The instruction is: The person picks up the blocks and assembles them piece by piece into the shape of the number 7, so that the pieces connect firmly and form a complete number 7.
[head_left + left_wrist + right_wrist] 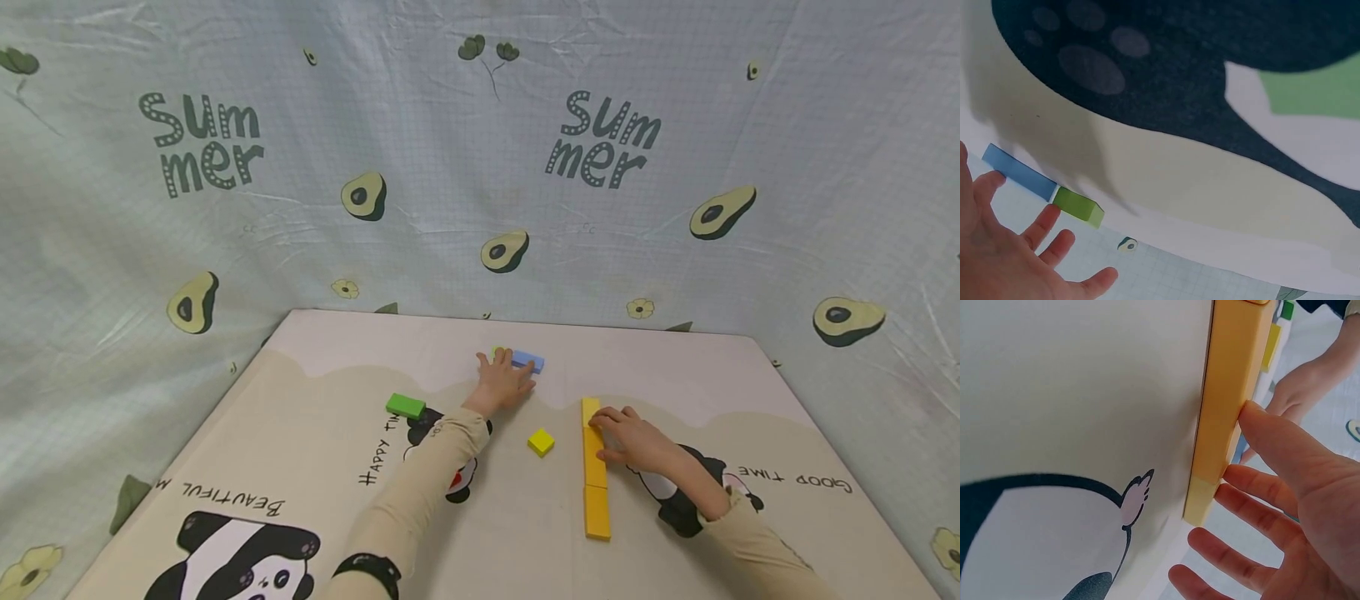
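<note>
At the far side of the table, my left hand (504, 385) spreads its fingers over a blue block (528, 360) and a light green block (1075, 206), which lie end to end. In the left wrist view its fingertips overlap the edges of both. My right hand (637, 440) is beside a straight row of blocks: a yellow one (590, 408) at the far end, then an orange block (595, 462) and another orange block (597, 512) nearest me. Thumb and fingertips touch the row's side in the right wrist view, with the other fingers stretched loosely apart.
Between the hands lies a small yellow block (541, 442). A green block (406, 406) sits left of the left forearm. The table (315, 433) has a panda-print cover, and a patterned curtain (420, 125) hangs behind its far edge.
</note>
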